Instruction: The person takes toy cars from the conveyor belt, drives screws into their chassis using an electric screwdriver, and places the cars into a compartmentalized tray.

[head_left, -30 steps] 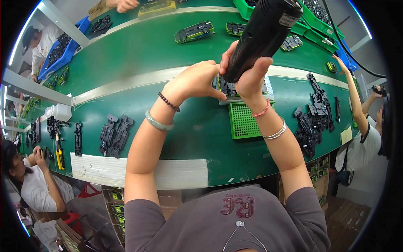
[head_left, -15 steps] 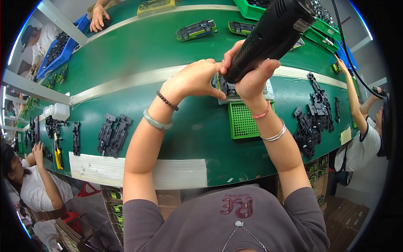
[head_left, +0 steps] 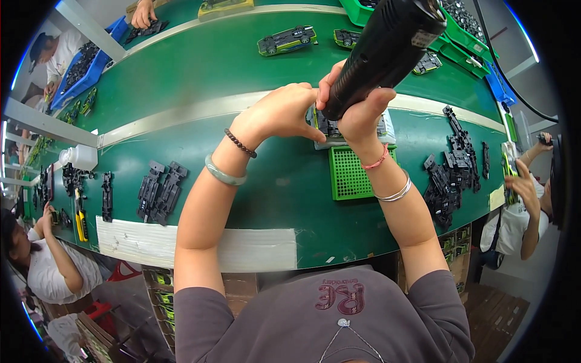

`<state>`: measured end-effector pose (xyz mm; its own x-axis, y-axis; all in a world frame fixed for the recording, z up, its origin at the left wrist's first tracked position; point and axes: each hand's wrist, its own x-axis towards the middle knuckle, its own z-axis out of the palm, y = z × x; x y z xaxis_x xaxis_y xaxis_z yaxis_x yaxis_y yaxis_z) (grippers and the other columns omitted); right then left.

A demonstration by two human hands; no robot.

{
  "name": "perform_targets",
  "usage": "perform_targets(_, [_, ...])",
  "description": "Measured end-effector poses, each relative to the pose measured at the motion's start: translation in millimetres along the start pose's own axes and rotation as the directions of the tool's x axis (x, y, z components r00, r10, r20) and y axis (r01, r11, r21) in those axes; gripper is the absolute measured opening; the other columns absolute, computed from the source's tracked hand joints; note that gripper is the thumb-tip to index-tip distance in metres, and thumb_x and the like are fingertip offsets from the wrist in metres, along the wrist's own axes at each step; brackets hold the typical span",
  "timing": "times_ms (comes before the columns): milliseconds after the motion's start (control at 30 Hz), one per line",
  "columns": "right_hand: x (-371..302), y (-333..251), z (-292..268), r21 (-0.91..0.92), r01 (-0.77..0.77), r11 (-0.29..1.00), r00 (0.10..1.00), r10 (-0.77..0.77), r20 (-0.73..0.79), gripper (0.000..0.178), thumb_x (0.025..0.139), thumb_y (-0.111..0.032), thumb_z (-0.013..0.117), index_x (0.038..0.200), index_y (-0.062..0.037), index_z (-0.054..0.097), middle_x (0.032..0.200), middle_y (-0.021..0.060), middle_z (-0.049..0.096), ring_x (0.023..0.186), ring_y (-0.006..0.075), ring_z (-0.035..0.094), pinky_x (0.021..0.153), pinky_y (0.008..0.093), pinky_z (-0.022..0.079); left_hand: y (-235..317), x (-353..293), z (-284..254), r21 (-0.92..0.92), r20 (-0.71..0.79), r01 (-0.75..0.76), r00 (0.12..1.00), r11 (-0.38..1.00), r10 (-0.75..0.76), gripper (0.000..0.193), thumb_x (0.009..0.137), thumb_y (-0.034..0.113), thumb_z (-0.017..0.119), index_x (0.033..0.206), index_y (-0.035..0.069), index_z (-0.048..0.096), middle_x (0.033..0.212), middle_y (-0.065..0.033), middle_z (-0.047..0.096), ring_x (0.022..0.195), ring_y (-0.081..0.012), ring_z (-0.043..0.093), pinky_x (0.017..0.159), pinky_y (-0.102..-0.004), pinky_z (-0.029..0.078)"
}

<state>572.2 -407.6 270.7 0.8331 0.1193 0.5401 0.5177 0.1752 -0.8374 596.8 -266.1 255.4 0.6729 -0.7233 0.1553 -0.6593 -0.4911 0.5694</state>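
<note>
My right hand (head_left: 365, 115) is wrapped around a thick black electric screwdriver (head_left: 387, 51), tilted with its top leaning away to the right. Its lower tip is hidden behind my hand. Below it an upside-down toy car (head_left: 331, 128) with a black underside lies on a pale pad, partly covered by my hands. My left hand (head_left: 279, 112) grips the car's left end, thumb on the near side and fingers on the far side. Just nearer than the pad sits a bright green perforated tray (head_left: 354, 175).
Black chassis parts are piled to the right (head_left: 454, 163) and left (head_left: 162, 192). More upturned toy cars (head_left: 287, 41) lie beyond the pale divider strip. Yellow-handled pliers (head_left: 82, 221) and a white bottle (head_left: 82, 157) are at far left. Co-workers sit on both sides.
My hands and the screwdriver stay nearly in place, the screwdriver shifting slightly left. At the right, the co-worker's arm has drawn back from the far bins with a toy car near the hand.
</note>
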Motion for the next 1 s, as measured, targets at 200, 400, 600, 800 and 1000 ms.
perform_targets(200, [6.3, 5.0, 2.7, -0.019, -0.100, 0.995, 0.995, 0.100, -0.006, 0.088, 0.062, -0.086, 0.024, 0.077, -0.0025, 0.047, 0.054, 0.0066, 0.047, 0.047, 0.0149, 0.048, 0.045, 0.0252, 0.040, 5.2, 1.0, -8.9, 0.053, 0.040, 0.058, 0.997, 0.997, -0.061, 0.048, 0.056, 0.031, 0.079, 0.084, 0.000, 0.056, 0.085, -0.0157, 0.057, 0.088, -0.0305, 0.054, 0.078, -0.0364, 0.045])
perform_targets(400, [9.4, 12.6, 6.7, 0.072, 0.024, 0.997, 0.998, -0.020, -0.052, 0.079, 0.077, -0.072, 0.031, 0.065, 0.0033, 0.052, 0.047, 0.0043, 0.048, 0.041, 0.0105, 0.048, 0.040, 0.0223, 0.037, 6.0, 0.2, -8.0, 0.000, 0.009, 0.050, 0.999, 0.999, -0.050, 0.046, 0.054, 0.028, 0.080, 0.080, 0.000, 0.055, 0.083, -0.0152, 0.058, 0.088, -0.0316, 0.054, 0.078, -0.0362, 0.045])
perform_targets(600, [6.0, 9.9, -0.3, 0.091, 0.029, 0.995, 0.999, -0.026, -0.035, 0.075, 0.075, -0.072, 0.038, 0.071, 0.0022, 0.052, 0.054, 0.0037, 0.050, 0.044, 0.0091, 0.049, 0.040, 0.0220, 0.038, 8.7, 3.1, -3.9, 0.019, -0.045, -0.012, 0.999, 1.000, 0.013, 0.058, 0.050, 0.031, 0.082, 0.086, -0.001, 0.051, 0.087, -0.0171, 0.056, 0.086, -0.0338, 0.054, 0.076, -0.0373, 0.045])
perform_targets(800, [-2.7, -50.2, -32.6, 0.180, 0.074, 0.981, 0.989, -0.049, -0.138, 0.093, 0.060, -0.088, 0.018, 0.084, -0.0032, 0.045, 0.059, 0.0069, 0.049, 0.050, 0.0156, 0.050, 0.047, 0.0265, 0.042, 5.2, 0.6, -14.5, -0.061, -0.160, -0.052, 0.986, 0.997, 0.042, 0.052, 0.055, 0.027, 0.079, 0.096, 0.001, 0.060, 0.094, -0.0146, 0.058, 0.090, -0.0286, 0.056, 0.081, -0.0346, 0.045])
perform_targets(1000, [-70.3, -68.3, -125.2, -0.109, 0.084, 0.990, 0.906, -0.122, -0.405, 0.094, 0.058, -0.089, 0.019, 0.082, -0.0014, 0.045, 0.058, 0.0072, 0.049, 0.049, 0.0153, 0.049, 0.046, 0.0253, 0.042, -7.6, -51.0, -105.7, -0.435, -0.336, 0.037, 0.920, 0.900, -0.200, 0.050, 0.068, 0.008, 0.069, 0.113, -0.002, 0.048, 0.102, -0.0080, 0.057, 0.094, -0.0142, 0.055, 0.084, -0.0277, 0.044])
